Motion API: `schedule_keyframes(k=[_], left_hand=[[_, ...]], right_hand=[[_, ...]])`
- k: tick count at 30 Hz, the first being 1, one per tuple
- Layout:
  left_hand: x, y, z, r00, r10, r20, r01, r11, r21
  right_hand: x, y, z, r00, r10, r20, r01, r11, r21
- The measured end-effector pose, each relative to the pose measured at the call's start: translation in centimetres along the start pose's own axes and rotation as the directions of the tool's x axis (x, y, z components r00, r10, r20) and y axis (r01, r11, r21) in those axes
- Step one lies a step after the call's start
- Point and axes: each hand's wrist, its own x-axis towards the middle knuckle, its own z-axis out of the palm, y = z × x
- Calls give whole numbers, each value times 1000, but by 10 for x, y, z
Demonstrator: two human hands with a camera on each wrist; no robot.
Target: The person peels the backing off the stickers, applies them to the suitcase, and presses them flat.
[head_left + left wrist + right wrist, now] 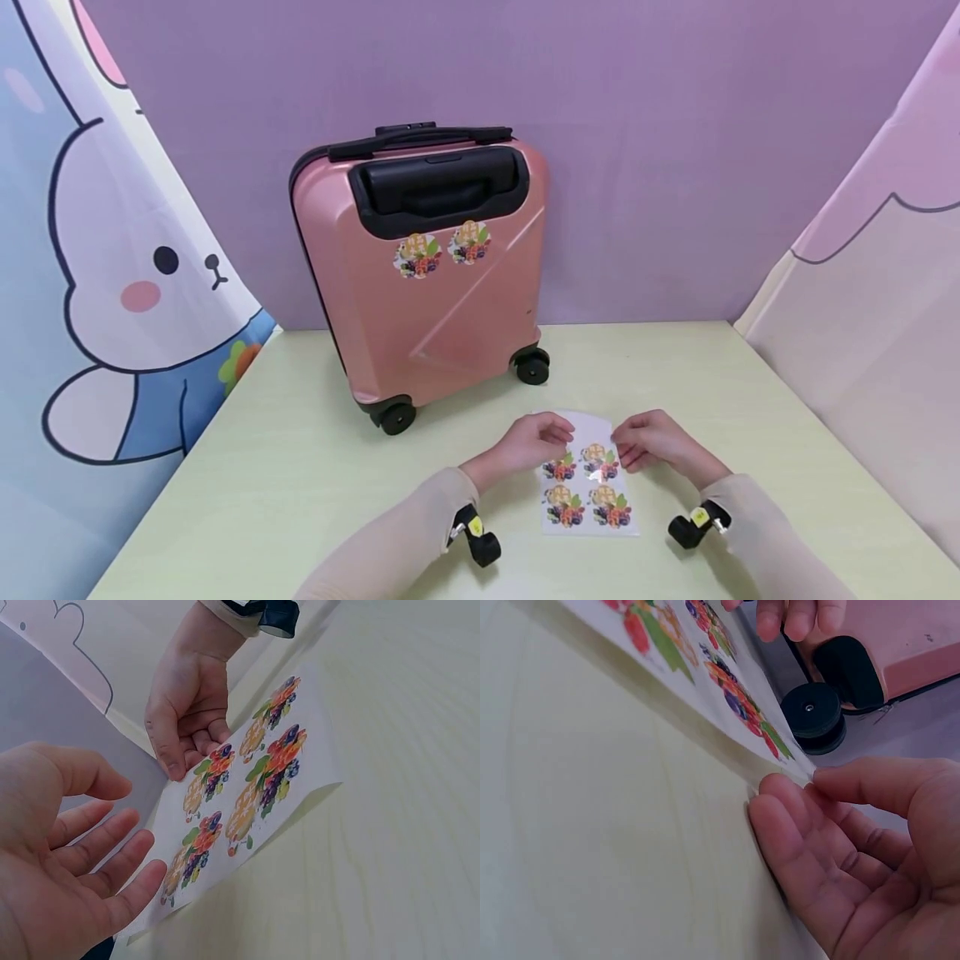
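A white sticker sheet [589, 427] printed with several round fruit stickers [266, 784] lies on the table in front of me. My right hand [658, 440] pinches its right edge between thumb and fingers, and in the right wrist view that edge is raised off the tabletop. My left hand [528, 443] hovers over the sheet's upper left part, its fingers [112, 847] loosely bent and holding nothing. Behind them stands a pink suitcase [457, 333] bearing two matching fruit stickers, a left one [417, 256] and a right one [470, 243], below its black handle recess [442, 187].
The suitcase rests upright on its black wheels [532, 367] on the pale table [262, 500]. A purple backdrop [675, 167] hangs behind it. Cartoon-printed cloth [112, 292] flanks the left side, and a pale pink cloth [885, 333] the right.
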Motion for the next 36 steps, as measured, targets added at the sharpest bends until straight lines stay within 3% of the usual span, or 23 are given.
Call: schedule_keyframes(k=[11,23,32,36], left_hand=[[1,5,-4,999,41,-16,-41,999,-34],[2,11,-11,991,109,-76,-110,994,-11],[-2,22,-17,969,222,-108,-213,973,82],[-2,25,-19,951,293,-103,-271,945,183]], right_hand=[[1,-4,3,998,-67,-8,67,996,60],[1,-17,7,990,-130,-46,133,988,76],[3,-33,15,982,-171,-82,181,974,137],[5,-39,18,977,-201,-65,209,966,150]])
